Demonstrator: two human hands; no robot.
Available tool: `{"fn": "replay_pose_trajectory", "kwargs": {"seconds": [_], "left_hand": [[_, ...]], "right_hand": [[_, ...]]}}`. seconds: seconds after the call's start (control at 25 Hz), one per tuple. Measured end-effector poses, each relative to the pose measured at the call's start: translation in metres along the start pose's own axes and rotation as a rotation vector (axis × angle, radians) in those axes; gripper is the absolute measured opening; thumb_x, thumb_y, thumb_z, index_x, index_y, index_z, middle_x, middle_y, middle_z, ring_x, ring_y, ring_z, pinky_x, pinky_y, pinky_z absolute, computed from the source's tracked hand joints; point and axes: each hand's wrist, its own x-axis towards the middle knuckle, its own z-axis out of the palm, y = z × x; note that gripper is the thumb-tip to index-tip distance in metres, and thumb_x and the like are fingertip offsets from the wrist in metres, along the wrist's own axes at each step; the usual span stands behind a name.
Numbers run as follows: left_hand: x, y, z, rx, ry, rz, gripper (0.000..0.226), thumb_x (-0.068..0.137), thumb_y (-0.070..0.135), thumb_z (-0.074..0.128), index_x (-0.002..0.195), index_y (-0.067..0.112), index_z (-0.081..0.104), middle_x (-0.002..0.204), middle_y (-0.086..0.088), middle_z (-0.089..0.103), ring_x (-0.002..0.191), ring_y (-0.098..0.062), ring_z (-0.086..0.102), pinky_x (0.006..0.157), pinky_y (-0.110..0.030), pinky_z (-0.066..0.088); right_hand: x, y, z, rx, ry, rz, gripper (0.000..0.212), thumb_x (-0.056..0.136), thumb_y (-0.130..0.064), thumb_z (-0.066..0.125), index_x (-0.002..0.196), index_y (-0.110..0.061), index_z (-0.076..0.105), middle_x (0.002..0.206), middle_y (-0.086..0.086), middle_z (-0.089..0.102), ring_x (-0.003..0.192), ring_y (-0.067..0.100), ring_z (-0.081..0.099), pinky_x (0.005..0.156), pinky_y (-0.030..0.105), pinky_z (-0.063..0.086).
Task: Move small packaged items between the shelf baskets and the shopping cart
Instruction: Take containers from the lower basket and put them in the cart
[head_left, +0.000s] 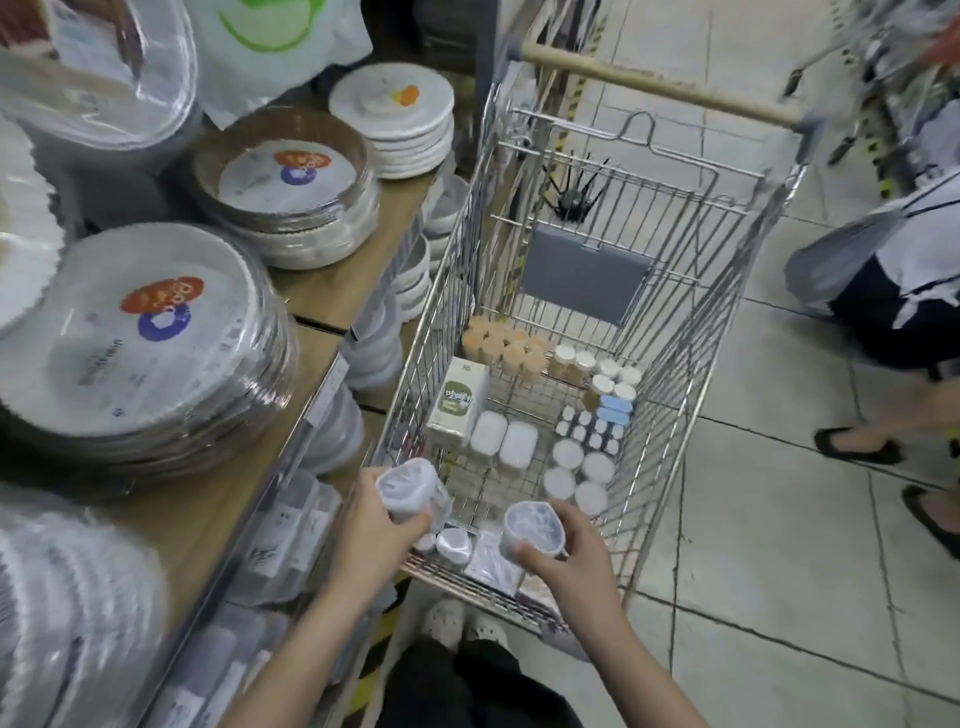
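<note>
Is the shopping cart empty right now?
No, the wire shopping cart already holds many small packaged items, including a green-and-white box and round white-lidded containers.

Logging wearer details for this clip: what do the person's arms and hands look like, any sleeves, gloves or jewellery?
Both forearms are bare, with no sleeves in view. The left hand and right hand wear no gloves, and no rings or watch are visible.
</note>
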Motion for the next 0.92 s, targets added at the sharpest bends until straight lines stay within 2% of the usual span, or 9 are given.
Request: {"fn": "replay_pose_trajectory", "kwargs": {"seconds": [0.16,0.24,0.32,0.44,0.52,0.6,0.72,0.8,0.92], "left_hand": [[0.054,-0.029,0.020,0.153,-0.048,0.041,0.052,0.070,0.018,0.079,0.107,0.021,0.043,0.096,0.005,0.059,0.086,-0.012,0.058,0.063,-0.023,0.044],[0.077,-0.041,0.033,0.186,-0.124,0.106,0.051,0.073,0.018,0.078,0.109,0.026,0.042,0.094,0.017,0.056,0.084,0.001,0.055,0.063,-0.012,0.041],[0.104,-0.059,0.050,0.247,-0.207,0.165,0.053,0.075,0.019,0.077,0.113,0.030,0.042,0.098,0.019,0.053,0.087,0.003,0.053,0.067,-0.009,0.039],[0.140,-0.089,0.077,0.383,-0.234,0.181,0.052,0.076,0.013,0.075,0.118,0.025,0.046,0.112,0.007,0.051,0.100,-0.011,0.053,0.077,-0.019,0.042],[0.157,-0.108,0.090,0.423,-0.220,0.122,0.054,0.076,0.005,0.072,0.120,0.022,0.045,0.119,0.000,0.048,0.099,-0.015,0.053,0.076,-0.022,0.041],[0.169,-0.123,0.098,0.444,-0.225,0.063,0.052,0.077,0.002,0.071,0.118,0.020,0.045,0.120,-0.004,0.046,0.097,-0.017,0.052,0.074,-0.023,0.043],[0.179,-0.144,0.103,0.504,-0.271,0.011,0.054,0.076,0.002,0.071,0.121,0.015,0.044,0.121,-0.009,0.044,0.102,-0.023,0.054,0.082,-0.028,0.047],[0.182,-0.154,0.106,0.566,-0.299,0.020,0.053,0.077,0.003,0.069,0.121,0.015,0.043,0.121,-0.010,0.043,0.098,-0.024,0.055,0.079,-0.029,0.048],[0.183,-0.161,0.109,0.600,-0.314,0.022,0.053,0.078,0.006,0.069,0.123,0.015,0.042,0.122,-0.011,0.043,0.100,-0.028,0.055,0.080,-0.035,0.049]], "right_hand": [[0.058,0.029,0.029,-0.076,-0.037,0.066,0.048,0.070,-0.025,0.083,0.109,-0.027,0.056,0.107,-0.012,0.062,0.098,0.006,0.060,0.083,0.024,0.050],[0.083,0.043,0.043,-0.109,-0.085,0.088,0.047,0.072,-0.021,0.081,0.110,-0.026,0.054,0.105,-0.017,0.059,0.097,0.004,0.057,0.075,0.010,0.043],[0.107,0.062,0.057,-0.159,-0.100,0.092,0.048,0.073,-0.019,0.080,0.113,-0.025,0.054,0.104,-0.018,0.058,0.097,0.004,0.056,0.069,0.006,0.039],[0.135,0.090,0.073,-0.228,-0.069,0.106,0.053,0.074,-0.018,0.079,0.121,-0.020,0.054,0.114,-0.008,0.059,0.104,0.008,0.053,0.073,0.011,0.037],[0.149,0.106,0.083,-0.261,-0.067,0.120,0.054,0.074,-0.017,0.078,0.121,-0.019,0.053,0.115,-0.005,0.058,0.103,0.009,0.053,0.075,0.014,0.037],[0.158,0.116,0.092,-0.282,-0.104,0.140,0.054,0.074,-0.013,0.078,0.121,-0.019,0.051,0.111,-0.007,0.055,0.102,0.010,0.052,0.079,0.018,0.039],[0.167,0.130,0.107,-0.360,-0.176,0.137,0.059,0.076,-0.017,0.077,0.127,-0.021,0.049,0.113,-0.010,0.052,0.109,0.011,0.051,0.087,0.022,0.040],[0.171,0.133,0.115,-0.396,-0.195,0.118,0.057,0.076,-0.020,0.077,0.126,-0.022,0.049,0.113,-0.009,0.054,0.106,0.011,0.051,0.085,0.024,0.040],[0.176,0.137,0.122,-0.411,-0.198,0.096,0.049,0.074,-0.020,0.077,0.115,-0.022,0.052,0.108,-0.007,0.060,0.095,0.012,0.054,0.073,0.025,0.039]]}}
